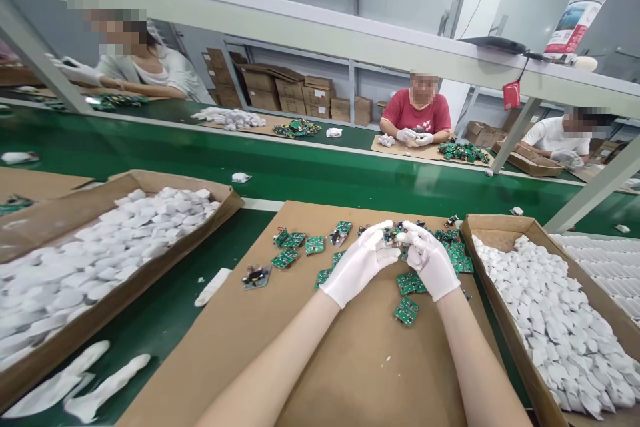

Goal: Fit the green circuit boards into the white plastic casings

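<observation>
Currently my left hand [356, 268] and right hand [431, 261], both gloved, are closed fingertip to fingertip on a circuit board [391, 234] just right of centre frame, over the cardboard sheet [310, 347]; I judge it light, rigid and fragile at its soldered parts, best pinched by its bare edges. My fingers hide most of it, so its orientation is unclear; whether the right hand also holds something else, I cannot tell; loose boards [407, 310] lie just below.
</observation>
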Demonstrator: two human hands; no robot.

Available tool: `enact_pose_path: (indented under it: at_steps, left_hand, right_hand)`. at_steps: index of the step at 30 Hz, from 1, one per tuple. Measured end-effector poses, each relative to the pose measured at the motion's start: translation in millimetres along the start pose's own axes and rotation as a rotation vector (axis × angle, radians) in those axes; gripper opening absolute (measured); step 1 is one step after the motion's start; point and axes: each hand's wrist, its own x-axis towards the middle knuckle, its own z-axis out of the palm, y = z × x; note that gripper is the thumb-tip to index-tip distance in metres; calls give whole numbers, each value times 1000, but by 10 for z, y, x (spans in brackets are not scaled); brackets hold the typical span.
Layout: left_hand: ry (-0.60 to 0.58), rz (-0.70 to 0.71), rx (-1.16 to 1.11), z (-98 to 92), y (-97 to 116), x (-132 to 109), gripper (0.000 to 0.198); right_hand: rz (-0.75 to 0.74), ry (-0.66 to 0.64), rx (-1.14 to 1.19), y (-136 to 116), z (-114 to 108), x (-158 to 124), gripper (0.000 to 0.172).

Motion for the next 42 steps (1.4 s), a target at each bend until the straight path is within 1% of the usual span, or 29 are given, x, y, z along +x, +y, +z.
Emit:
enact_pose_path:
  at_steps: [3,7,9,12,14,16,18,21,24,27,28,29,31,33,35,37,39,42]
  left_hand:
    - [52,33,59,7,-18,0,39]
    - [75,138,194,51,1,-38,58]
    - [71,197,319,55,19,-62,64]
    - [102,245,528,33,33,-93,63]
    - [128,260,599,22,32,-114,65]
    - [114,271,615,24,31,-137,69]
    - [86,290,600,32,33,-157,66]
    - [79,312,553,33,35,-169,57]
    - [96,322,592,25,41,-166,54]
    - [94,338,581,25,52,-155,60]
    - [94,342,568,27,54,-149,61]
    - [98,342,563,29,53,-142,60]
    - [113,338,576,33,46,-130,55]
    - [115,326,573,41,34,-126,52]
    - [91,297,491,56,28,-132,53]
    - [77,256,392,76,36,-143,55]
    - [86,225,367,97,57,-154,54]
    - [100,203,405,119,86,-168,53]
  right_hand:
    - [-52,35,-88,-3,40,-28,36]
    - [-143,83,-248,-32,93,-87,34]
    - [-185,85,-337,-53,115,-123,35]
    - [-277,76,-489,-65,149,-174,45]
    - [-373,73,-582,-58,166,-204,44]
    - [-463,79,-663,-45,172,-225,33]
    - [-529,82,-740,-33,166,-236,26]
    - [-607,31,-791,-21,144,-239,27]
    - [-689,-55,-814,-19,122,-244,31]
    - [-676,-162,-829,-29,113,-259,41]
    - [-664,-176,-822,-33,116,-264,42]
    - [-658,-164,-808,-37,123,-267,39]
    - [-644,-83,-765,-46,148,-271,28]
    - [-588,16,-720,-57,181,-276,23]
    - [-488,73,-668,-70,214,-282,29]
    - [-420,116,-601,-78,239,-287,33]
    - [-421,163,-562,-74,251,-286,27]
    - [-474,213,-579,-48,246,-280,20]
